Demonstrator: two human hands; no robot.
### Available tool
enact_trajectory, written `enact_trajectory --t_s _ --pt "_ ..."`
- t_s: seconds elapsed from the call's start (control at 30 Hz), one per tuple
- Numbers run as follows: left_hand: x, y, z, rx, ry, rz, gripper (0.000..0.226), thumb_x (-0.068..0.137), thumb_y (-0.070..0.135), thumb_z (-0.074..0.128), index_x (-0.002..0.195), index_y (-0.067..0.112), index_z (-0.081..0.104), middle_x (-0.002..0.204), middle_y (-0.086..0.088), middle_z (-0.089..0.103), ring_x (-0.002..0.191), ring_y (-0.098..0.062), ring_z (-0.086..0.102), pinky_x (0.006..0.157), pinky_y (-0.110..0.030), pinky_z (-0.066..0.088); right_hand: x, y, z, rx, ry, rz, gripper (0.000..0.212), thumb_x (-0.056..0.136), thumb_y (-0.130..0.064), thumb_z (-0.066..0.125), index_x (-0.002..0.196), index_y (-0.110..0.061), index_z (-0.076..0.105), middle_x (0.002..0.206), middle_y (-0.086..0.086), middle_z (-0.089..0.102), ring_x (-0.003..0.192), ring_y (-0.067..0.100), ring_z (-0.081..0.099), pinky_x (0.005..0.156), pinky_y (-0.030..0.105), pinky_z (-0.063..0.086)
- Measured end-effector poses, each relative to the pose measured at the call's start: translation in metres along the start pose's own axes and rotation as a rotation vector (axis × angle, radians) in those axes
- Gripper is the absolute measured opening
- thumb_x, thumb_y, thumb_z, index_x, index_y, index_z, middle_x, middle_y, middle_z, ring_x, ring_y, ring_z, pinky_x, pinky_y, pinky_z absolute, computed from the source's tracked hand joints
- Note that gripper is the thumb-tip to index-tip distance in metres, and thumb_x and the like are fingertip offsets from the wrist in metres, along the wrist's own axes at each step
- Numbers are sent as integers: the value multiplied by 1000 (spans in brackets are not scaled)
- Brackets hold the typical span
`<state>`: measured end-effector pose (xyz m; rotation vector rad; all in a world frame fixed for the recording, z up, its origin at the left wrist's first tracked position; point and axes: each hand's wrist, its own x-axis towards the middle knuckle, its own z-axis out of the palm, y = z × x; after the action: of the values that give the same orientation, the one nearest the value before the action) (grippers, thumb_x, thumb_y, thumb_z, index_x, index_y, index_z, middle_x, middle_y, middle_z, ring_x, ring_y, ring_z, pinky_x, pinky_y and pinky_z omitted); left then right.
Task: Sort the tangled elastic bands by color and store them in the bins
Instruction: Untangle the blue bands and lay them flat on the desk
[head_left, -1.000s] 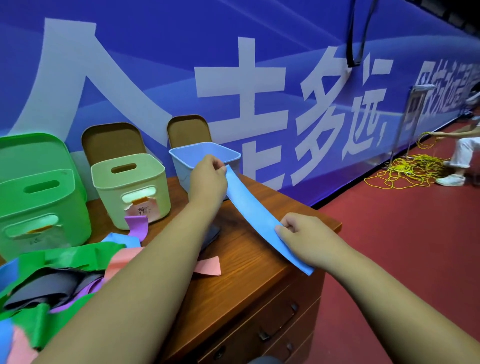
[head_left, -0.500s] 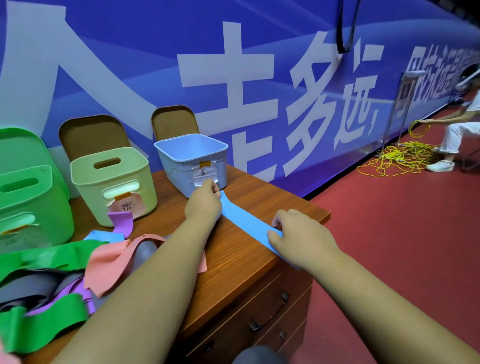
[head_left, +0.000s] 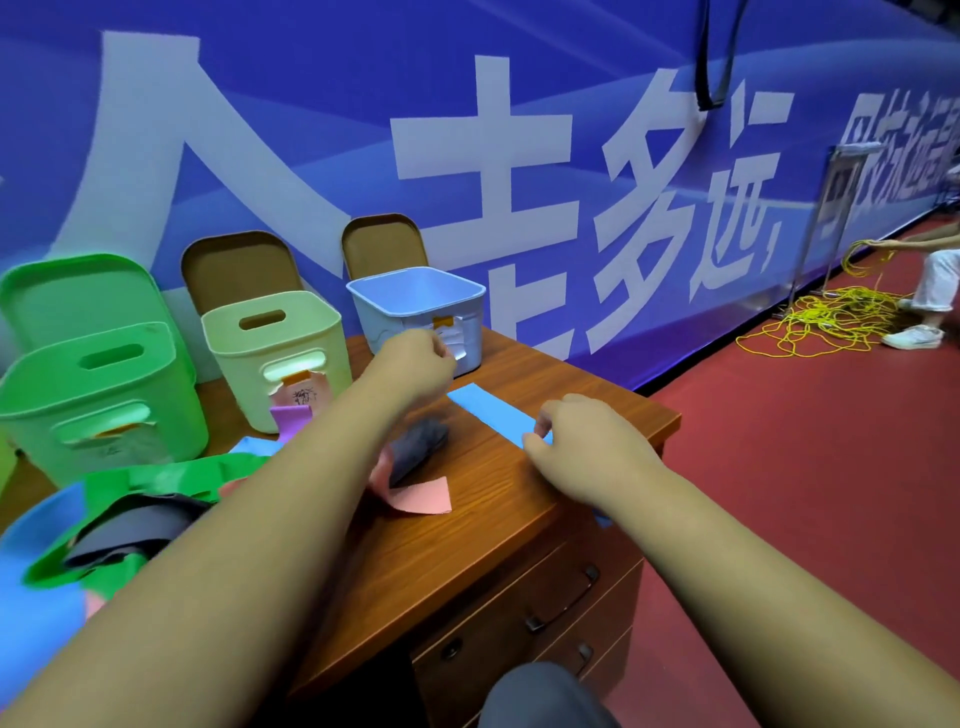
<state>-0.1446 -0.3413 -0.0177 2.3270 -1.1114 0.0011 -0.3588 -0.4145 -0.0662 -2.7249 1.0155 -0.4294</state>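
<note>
A light-blue elastic band (head_left: 493, 415) lies flat on the wooden desk (head_left: 467, 519). My right hand (head_left: 587, 447) pinches its near end by the desk's right edge. My left hand (head_left: 415, 366) hovers with curled fingers in front of the blue bin (head_left: 415, 296), just clear of the band's far end, holding nothing. A pale green bin (head_left: 270, 358) and a bright green bin (head_left: 93, 400) stand to the left. A tangle of bands sits at the left: green (head_left: 171, 478), black (head_left: 130, 525), pink (head_left: 421, 496), purple (head_left: 291, 418) and blue (head_left: 36, 597).
Bin lids (head_left: 382, 244) lean against the blue banner wall behind. The desk's right edge drops to drawers (head_left: 561, 608) and a red floor. A yellow cord heap (head_left: 826, 322), a metal stand (head_left: 831, 208) and a seated person's leg (head_left: 930, 291) are far right.
The blue band went from stretched up at the blue bin down flat onto the desk. My left hand let go of its far end and drew back; my right hand kept its hold.
</note>
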Motion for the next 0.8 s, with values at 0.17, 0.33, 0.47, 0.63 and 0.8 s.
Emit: enact_trajectory --t_s 0.17,0.33,0.47,0.63,0.8 --pt "-54 -41 -65 1 15 60 17 97 31 64 87 22 74 85 6 73 83 -16 66 76 -32 52 3 -43 15 209 -14 -157 19 100 -42 57 95 -30 71 95 -8 58 96 16 60 88 40 55" --pt "-102 -105 -103 111 22 76 8 99 23 64 98 24 72 91 12 71 83 -8 63 69 -16 43 16 -93 33 350 72 -277 14 98 -31 59 89 -29 70 92 -9 62 90 13 59 84 37 52" --pt "-117 -156 -103 149 92 47 15 97 18 65 107 26 72 104 8 73 96 -15 67 78 -27 48 28 -135 46 474 144 -350 15 101 -31 57 91 -30 69 94 -8 60 89 13 60 82 39 53" --pt "-122 -191 -77 186 65 85 26 101 27 63 127 24 69 126 4 69 114 -17 64 97 -35 50 39 -178 74 509 81 -442 22 106 -37 56 101 -26 74 98 -6 64 95 13 60 87 42 52" --pt "-109 -206 -66 245 114 -12 34 109 38 50 131 20 68 122 -9 70 112 -32 63 92 -43 51 43 -177 105 477 -2 -416 22 102 -38 55 104 -34 77 97 -14 67 96 10 61 90 45 53"
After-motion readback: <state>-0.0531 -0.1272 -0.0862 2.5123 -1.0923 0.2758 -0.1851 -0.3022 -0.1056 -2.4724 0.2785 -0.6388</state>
